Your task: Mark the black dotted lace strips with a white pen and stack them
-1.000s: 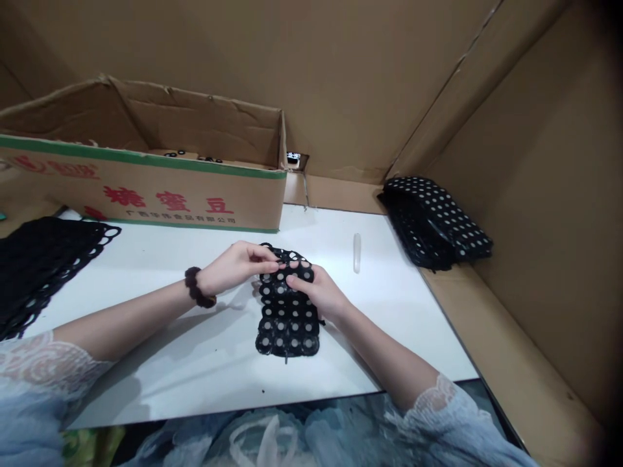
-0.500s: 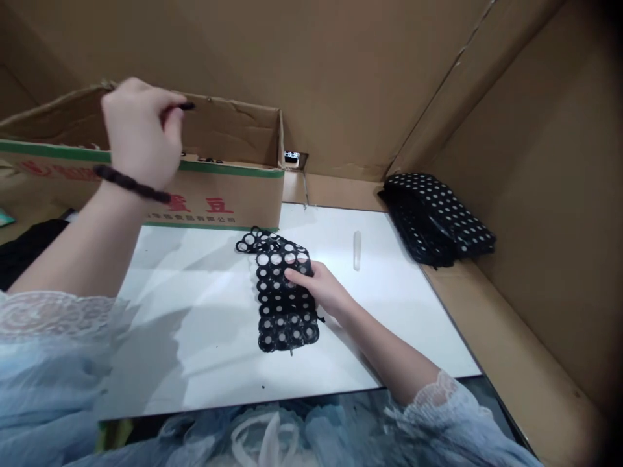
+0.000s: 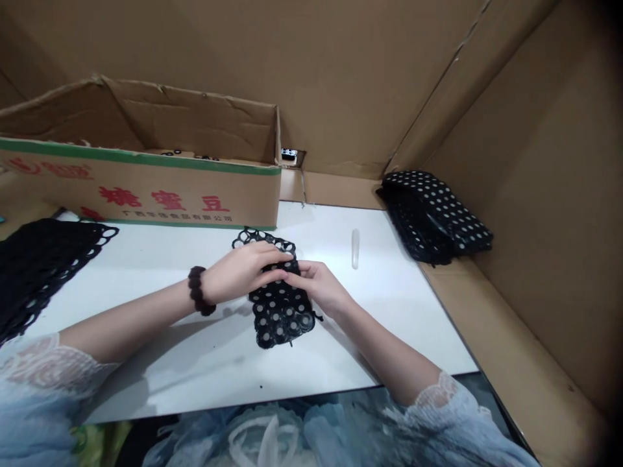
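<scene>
Two bare hands are busy with one black sheet (image 3: 285, 318) full of round spots, which sits in the middle of the white tabletop (image 3: 399, 324). The right hand (image 3: 324, 287) has its grip closed on the right edge of the sheet, with the thumb on top. The left hand (image 3: 243, 269) lies over the upper part, its thumb and fingers a little apart, and the thumb tip is right by the right thumb. I cannot tell if the left grip is pinching anything

Big red letters on the long box (image 3: 253, 201) say 糖蜜豆. Under them is a small dark row, and its end reads 食品有限公司. The red mark at the left is too blurry to read

Small black rings (image 3: 209, 157) show inside the box, but its front side hides most of the inside. A dark pile (image 3: 39, 266) with ringed edges is on the left. A clear stick (image 3: 355, 249) lies to the right of the sheet, near no hand. Farther right, a spotty black bundle (image 3: 438, 214) leans by the cardboard wall (image 3: 535, 194). The left hand covers some of the sheet, so those spots are hidden
</scene>
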A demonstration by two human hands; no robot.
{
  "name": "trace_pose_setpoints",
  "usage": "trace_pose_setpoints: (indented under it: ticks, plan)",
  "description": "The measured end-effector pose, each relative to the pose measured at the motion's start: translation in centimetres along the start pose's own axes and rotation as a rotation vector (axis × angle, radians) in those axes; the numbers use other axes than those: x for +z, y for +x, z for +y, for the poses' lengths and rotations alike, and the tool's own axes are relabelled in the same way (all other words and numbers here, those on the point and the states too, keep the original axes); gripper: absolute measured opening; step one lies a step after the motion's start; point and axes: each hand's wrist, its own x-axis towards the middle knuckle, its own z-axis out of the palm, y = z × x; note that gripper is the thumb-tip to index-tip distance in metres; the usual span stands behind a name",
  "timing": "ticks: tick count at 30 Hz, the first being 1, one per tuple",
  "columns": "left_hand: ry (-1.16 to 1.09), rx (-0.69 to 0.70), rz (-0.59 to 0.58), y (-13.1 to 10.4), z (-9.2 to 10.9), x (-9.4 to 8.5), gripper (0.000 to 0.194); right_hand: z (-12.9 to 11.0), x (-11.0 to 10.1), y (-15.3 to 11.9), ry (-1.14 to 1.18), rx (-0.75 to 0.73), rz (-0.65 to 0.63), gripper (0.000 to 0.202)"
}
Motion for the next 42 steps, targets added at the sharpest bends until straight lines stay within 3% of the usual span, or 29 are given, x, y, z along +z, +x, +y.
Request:
trace_pose_setpoints:
  ticks: [4, 8, 12, 15, 19, 22, 24, 26, 28, 30, 31, 33, 34, 37, 40, 42]
  plan:
    - [-0.209, -0.082, -0.063, -0.3, -0.7, 0.4, 0.036, 0.2, 0.2, -0.1, -0.06, -0.021, -0.004, 0.025]
    - [-0.283, -0.181, -0.021, -0.2, -0.5, 0.2, 0.029, 0.1, 0.4, -0.2, -0.122, -0.029, 0.008, 0.026]
    - [-0.209, -0.308, 0.079, 0.2, 0.5, 0.2, 0.029, 0.1, 0.8, -0.2, -0.133, -0.043, 0.007, 0.026]
    - [-0.037, -0.38, 0.267, 0.7, 0.1, -1.1, 0.027, 0.4, 0.9, 0.0, -0.135, -0.067, 0.053, 0.024]
    - [0.376, -0.503, 0.785, 1.1, -3.2, -6.1, 0.029, 0.5, 0.7, 0.2, -0.146, -0.084, 0.09, 0.019]
    - [0.593, -0.554, 0.9, 1.2, -7.0, -10.0, 0.037, 0.2, 0.4, 0.4, -0.047, -0.125, 0.125, 0.018]
    - [0.657, -0.585, 0.813, 1.4, -9.3, -11.6, 0.042, 0.0, 0.1, 0.4, 0.025, -0.091, 0.101, 0.019]
    - [0.57, -0.668, 0.6, 1.6, -10.8, -12.3, 0.049, 0.1, -0.1, 0.4, 0.066, -0.019, 0.07, 0.023]
    - [0.484, -0.715, 0.433, 1.6, -10.9, -12.2, 0.064, 0.3, -0.3, 0.5, 0.067, 0.057, 0.068, 0.028]
    - [0.486, -0.619, 0.464, 1.4, -9.5, -11.5, 0.067, 0.5, -0.3, 0.5, 0.016, 0.116, 0.083, 0.032]
    - [0.508, -0.522, 0.542, 1.1, -8.4, -10.8, 0.061, 0.6, -0.3, 0.5, -0.017, 0.134, 0.081, 0.033]
    - [0.5, -0.326, 0.554, 0.4, -5.6, -8.9, 0.043, 0.6, -0.2, 0.4, -0.054, 0.145, 0.066, 0.032]
    - [0.497, -0.225, 0.484, -0.1, -4.2, -7.7, 0.037, 0.6, -0.2, 0.4, -0.051, 0.142, 0.058, 0.03]
    - [0.344, 0.024, 0.111, -1.5, -1.1, -3.6, 0.03, 0.5, 0.1, 0.3, 0.007, 0.095, 0.055, 0.026]
    - [0.134, -0.053, 0.044, -2.2, -0.2, -0.6, 0.039, 0.4, 0.3, 0.1, 0.019, 0.023, 0.037, 0.026]
    - [-0.059, -0.149, 0.032, -2.1, -0.4, 0.0, 0.037, 0.3, 0.4, 0.0, -0.022, -0.02, 0.039, 0.026]
